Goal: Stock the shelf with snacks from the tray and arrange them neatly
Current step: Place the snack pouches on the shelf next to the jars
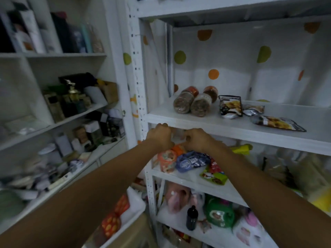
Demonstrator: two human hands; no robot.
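Both arms reach up to the front edge of the white shelf (pixel 232 129), just under its upper board; the left hand (pixel 160 135) and the right hand (pixel 196 138) sit close together near the middle of the view, both with fingers curled inward; they pinch a pale wrapper (pixel 177 134) between them, too blurred to name. Directly below the hands, on the next board down, lie an orange packet (pixel 166 158), a blue packet (pixel 192 161) touching it at 3 o'clock, and a green and red packet (pixel 214 174) further toward 4 o'clock, hanging over the board's front edge. On the upper board, at 1 o'clock from the hands, two jars (pixel 191 102) lie on their sides, touching each other; at 3 o'clock from them a dark pouch (pixel 231 107) stands upright, and a flat pouch (pixel 277 123) lies nearer the front edge. The white tray (pixel 138 203) sits low at 6 o'clock, between the forearms, with orange snack bags (pixel 111 222) in it.
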